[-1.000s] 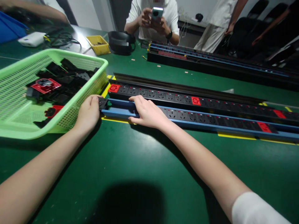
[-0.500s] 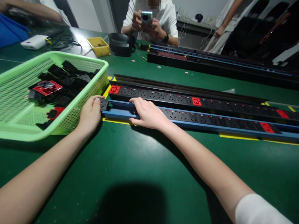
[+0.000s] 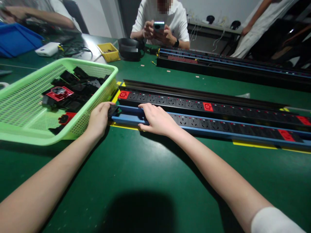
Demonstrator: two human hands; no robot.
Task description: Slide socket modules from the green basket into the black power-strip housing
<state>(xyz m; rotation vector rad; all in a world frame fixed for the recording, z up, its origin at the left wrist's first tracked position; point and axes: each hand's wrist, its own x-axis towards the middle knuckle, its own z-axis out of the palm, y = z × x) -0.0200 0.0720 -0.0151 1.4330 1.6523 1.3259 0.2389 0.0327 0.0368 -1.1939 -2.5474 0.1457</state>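
My left hand [image 3: 100, 119] is closed on a black socket module [image 3: 113, 111] at the left end of a blue channel [image 3: 128, 119]. The module looks tilted there; its underside is hidden. My right hand [image 3: 156, 119] lies over the channel with its fingers and thumb astride the two rims, closed around it. A bare stretch of blue channel shows between the hands. To the right of my right hand, a row of black socket modules [image 3: 203, 123] fills the channel, with a red socket [image 3: 286, 135] farther along. Behind it lies a second strip of black sockets [image 3: 162, 99] with red ones among them.
A green basket [image 3: 57, 139] of loose black and red modules stands left. Yellow tape [image 3: 255, 144] marks the green table [image 3: 155, 171]. Farther back are a yellow tray [image 3: 110, 57], a black bowl-like object [image 3: 130, 53], more long strips [image 3: 218, 69] and a seated person [image 3: 159, 22] holding a phone.
The view has shifted slightly, so everything sits a little farther right. The module at my left hand now looks more tilted. My right hand stays on the channel.
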